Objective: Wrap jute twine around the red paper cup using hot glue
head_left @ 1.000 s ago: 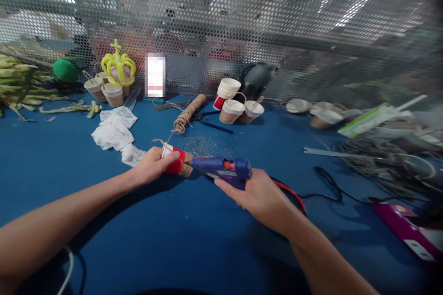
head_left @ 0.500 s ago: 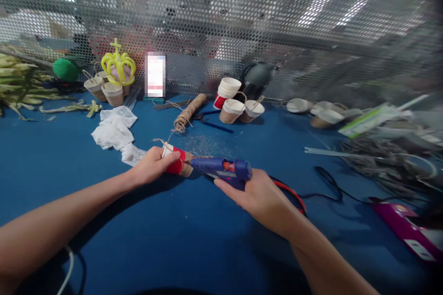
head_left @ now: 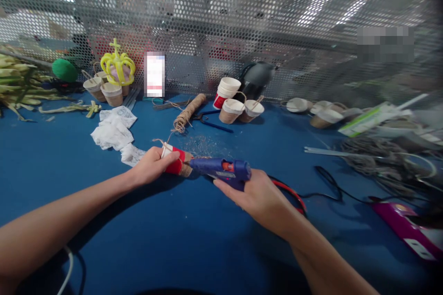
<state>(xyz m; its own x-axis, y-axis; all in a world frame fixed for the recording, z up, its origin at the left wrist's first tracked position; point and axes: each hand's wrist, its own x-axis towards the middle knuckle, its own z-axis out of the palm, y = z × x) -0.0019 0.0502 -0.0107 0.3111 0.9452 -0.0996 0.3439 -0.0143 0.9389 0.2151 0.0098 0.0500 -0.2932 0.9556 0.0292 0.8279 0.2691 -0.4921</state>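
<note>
My left hand (head_left: 152, 166) grips a red and white paper cup (head_left: 177, 164) lying on its side, its base end wrapped in brown twine. In my right hand (head_left: 258, 196) is a blue hot glue gun (head_left: 221, 167), its nozzle pointing left at the twine-wrapped end of the cup. The nozzle tip is at the twine; whether it touches cannot be made out. A strand of twine runs from the cup up to a twine roll (head_left: 188, 113) behind it. Pliers (head_left: 216, 124) with dark blue handles lie to the right of the roll.
Several wrapped cups (head_left: 231, 110) stand at the back, near a cup stack (head_left: 228, 90). White lace cloth (head_left: 112, 131) lies left, before a yellow crown ornament (head_left: 117, 67). Glue sticks (head_left: 332, 152), grey cord (head_left: 368, 159) and a purple power strip (head_left: 404, 228) lie right. Perforated metal (head_left: 194, 23) walls the back.
Almost nothing differs. Both hands keep the cup and the glue gun in nearly the same place, with only a tiny shift of the view.
</note>
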